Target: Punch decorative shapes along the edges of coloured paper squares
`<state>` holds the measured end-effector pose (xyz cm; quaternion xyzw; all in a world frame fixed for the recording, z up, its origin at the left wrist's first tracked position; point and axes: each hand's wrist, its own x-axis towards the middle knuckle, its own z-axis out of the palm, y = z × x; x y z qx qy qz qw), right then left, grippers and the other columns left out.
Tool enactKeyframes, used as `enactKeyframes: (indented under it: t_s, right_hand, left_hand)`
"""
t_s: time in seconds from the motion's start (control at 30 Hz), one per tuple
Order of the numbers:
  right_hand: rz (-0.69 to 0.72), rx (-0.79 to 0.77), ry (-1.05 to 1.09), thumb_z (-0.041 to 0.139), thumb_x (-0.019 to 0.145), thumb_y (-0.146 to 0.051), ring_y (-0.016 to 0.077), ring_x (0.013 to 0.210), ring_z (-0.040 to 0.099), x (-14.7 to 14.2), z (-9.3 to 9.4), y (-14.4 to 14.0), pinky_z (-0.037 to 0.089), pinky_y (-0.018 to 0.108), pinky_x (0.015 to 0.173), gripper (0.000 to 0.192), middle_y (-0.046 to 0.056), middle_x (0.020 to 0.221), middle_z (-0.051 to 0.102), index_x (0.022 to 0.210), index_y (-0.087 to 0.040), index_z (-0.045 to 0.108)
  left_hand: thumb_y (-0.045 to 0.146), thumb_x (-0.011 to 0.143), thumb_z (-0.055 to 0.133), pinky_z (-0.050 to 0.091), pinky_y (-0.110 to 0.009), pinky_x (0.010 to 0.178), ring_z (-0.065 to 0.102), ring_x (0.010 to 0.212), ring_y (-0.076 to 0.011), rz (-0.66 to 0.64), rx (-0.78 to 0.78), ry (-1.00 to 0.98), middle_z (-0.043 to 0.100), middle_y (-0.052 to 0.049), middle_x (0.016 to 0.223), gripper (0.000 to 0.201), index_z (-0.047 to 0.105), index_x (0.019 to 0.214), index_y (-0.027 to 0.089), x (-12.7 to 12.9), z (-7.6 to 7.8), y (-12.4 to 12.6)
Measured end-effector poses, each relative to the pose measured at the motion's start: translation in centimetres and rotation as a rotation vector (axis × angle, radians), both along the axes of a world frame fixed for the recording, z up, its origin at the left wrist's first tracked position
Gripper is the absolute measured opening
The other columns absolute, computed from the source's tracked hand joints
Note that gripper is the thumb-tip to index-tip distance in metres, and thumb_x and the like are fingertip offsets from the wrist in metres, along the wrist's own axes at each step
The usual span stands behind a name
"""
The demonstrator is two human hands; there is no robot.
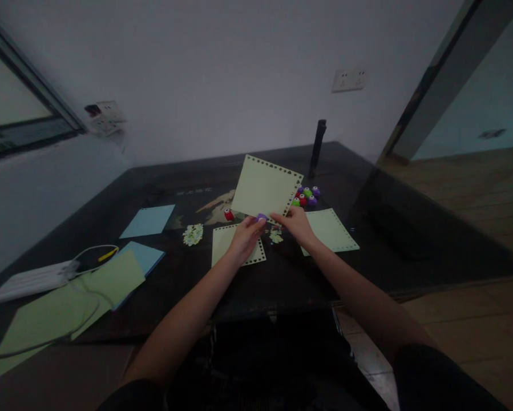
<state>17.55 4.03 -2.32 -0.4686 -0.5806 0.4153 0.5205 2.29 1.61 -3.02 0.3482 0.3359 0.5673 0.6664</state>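
Observation:
A pale yellow-green sheet of paper point(262, 185) is held up off the table, with small dark holes punched along its top and right edges. My left hand point(245, 237) is closed on a small purple craft punch point(261, 217) at the sheet's lower edge. My right hand point(298, 225) pinches the same edge just to the right of the punch. Below lies another sheet with punched edges point(222, 242), partly covered by my left hand. Little paper cut-outs point(276, 235) are scattered on the table between my hands.
Several red, green and purple punches point(307, 197) cluster behind my right hand; one red punch point(228, 214) stands apart. A pale sheet point(331, 231) lies right, a cut-out pile point(193, 234) left. Blue sheets point(149, 221), a white power strip point(33, 281) and a black upright object point(318, 148) are around.

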Motion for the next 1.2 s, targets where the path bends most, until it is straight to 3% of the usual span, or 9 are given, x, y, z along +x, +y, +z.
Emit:
enactKeyframes:
  t_s: [0.2, 0.5, 0.63, 0.9, 1.2]
  right_hand:
    - [0.049, 0.007, -0.033, 0.071, 0.063, -0.036, 0.0129, 0.049, 0.053, 0.2, 0.0, 0.1, 0.043, 0.024, 0.045, 0.023, 0.002, 0.056, 0.062, 0.065, -0.015, 0.063]
    - [0.074, -0.015, -0.056, 0.069, 0.066, -0.035, 0.0134, 0.052, 0.053, 0.5, -0.6, 0.5, 0.043, 0.027, 0.050, 0.021, 0.003, 0.062, 0.064, 0.070, -0.015, 0.064]
    - [0.041, 0.033, -0.093, 0.068, 0.066, -0.034, 0.0153, 0.058, 0.055, 0.4, -0.5, 0.5, 0.045, 0.029, 0.057, 0.021, 0.004, 0.068, 0.067, 0.073, -0.014, 0.067]
    - [0.032, 0.061, -0.249, 0.065, 0.068, -0.027, 0.0168, 0.059, 0.058, 0.7, -0.1, 0.5, 0.045, 0.028, 0.056, 0.015, 0.005, 0.062, 0.066, 0.067, -0.012, 0.065]
    - [0.080, 0.079, -0.302, 0.063, 0.071, -0.021, 0.0227, 0.079, 0.064, 1.1, 0.5, 0.4, 0.049, 0.033, 0.073, 0.015, 0.011, 0.086, 0.071, 0.082, -0.013, 0.068]
  left_hand:
    - [0.031, 0.062, 0.078, 0.037, -0.020, 0.055, 0.054, 0.061, -0.0071, 0.030, -0.030, 0.096, 0.060, 0.002, 0.068, 0.025, 0.062, 0.073, 0.016, -0.3, -0.3, 0.1]
    - [0.023, 0.061, 0.079, 0.046, -0.029, 0.079, 0.062, 0.073, -0.0122, -0.066, -0.021, 0.087, 0.067, -0.003, 0.079, 0.025, 0.064, 0.078, 0.012, -0.2, -0.1, -0.2]
    - [0.024, 0.062, 0.078, 0.046, -0.030, 0.079, 0.062, 0.071, -0.0123, -0.065, -0.031, 0.105, 0.068, -0.005, 0.080, 0.027, 0.064, 0.081, 0.012, -0.1, -0.2, -0.2]
    - [0.028, 0.055, 0.082, 0.047, -0.028, 0.072, 0.061, 0.068, -0.0115, -0.011, -0.019, 0.118, 0.067, -0.003, 0.074, 0.033, 0.062, 0.074, 0.011, -0.1, -0.2, -0.1]
    - [0.029, 0.058, 0.081, 0.047, -0.026, 0.071, 0.061, 0.067, -0.0108, -0.025, 0.007, 0.132, 0.068, -0.005, 0.077, 0.030, 0.067, 0.076, 0.011, -0.3, -0.6, 0.2]
